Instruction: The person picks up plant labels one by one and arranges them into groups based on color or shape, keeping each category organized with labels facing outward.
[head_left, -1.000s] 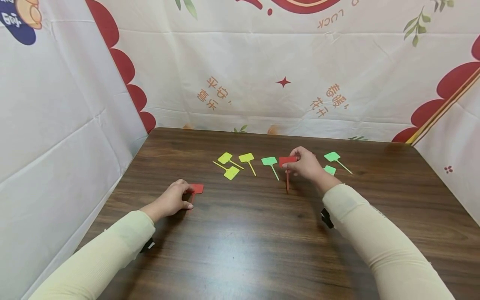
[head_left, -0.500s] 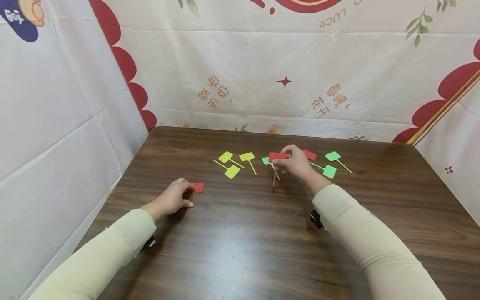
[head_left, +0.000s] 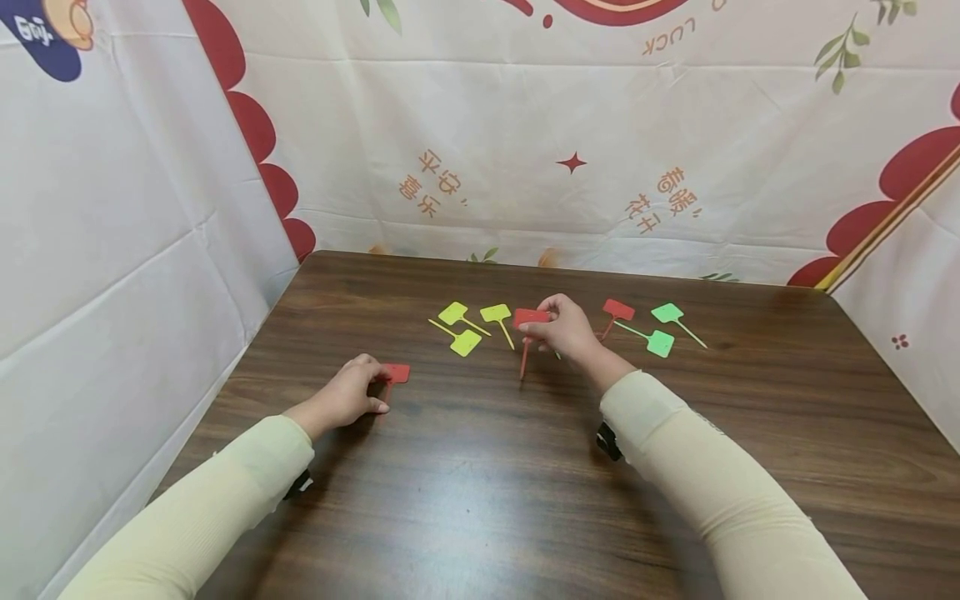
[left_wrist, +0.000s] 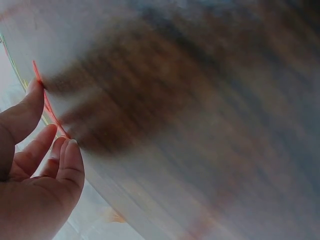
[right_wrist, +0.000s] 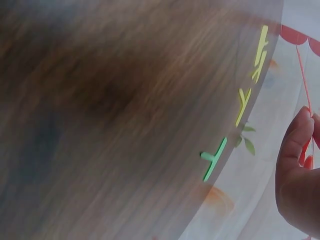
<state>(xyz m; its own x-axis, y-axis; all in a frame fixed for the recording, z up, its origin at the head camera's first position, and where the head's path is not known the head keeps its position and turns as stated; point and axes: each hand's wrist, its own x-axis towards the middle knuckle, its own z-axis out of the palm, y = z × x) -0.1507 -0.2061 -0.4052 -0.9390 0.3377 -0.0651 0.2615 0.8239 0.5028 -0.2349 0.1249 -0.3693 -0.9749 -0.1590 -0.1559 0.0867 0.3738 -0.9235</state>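
At the left of the table, my left hand (head_left: 350, 394) holds a red T-shaped plant label (head_left: 398, 373) down at the surface. In the left wrist view, its thumb and fingertips meet that label's thin edge (left_wrist: 48, 104). My right hand (head_left: 564, 332) pinches another red plant label (head_left: 531, 317) by its head above the table, with the stem hanging down. Behind the right hand, a green plant label is mostly hidden in the head view; the right wrist view shows this green label (right_wrist: 214, 159) lying flat. Right of that hand lies a third red label (head_left: 618, 309).
Several yellow plant labels (head_left: 466, 342) lie grouped left of the right hand. Two green labels (head_left: 661, 343) lie at the right. The brown wooden table (head_left: 465, 492) ends against a white printed cloth (head_left: 502, 125) at the back.
My right hand has moved left with its red label, passing in front of a green one. The red and green labels behind its former place now show. My left hand has stayed in place.
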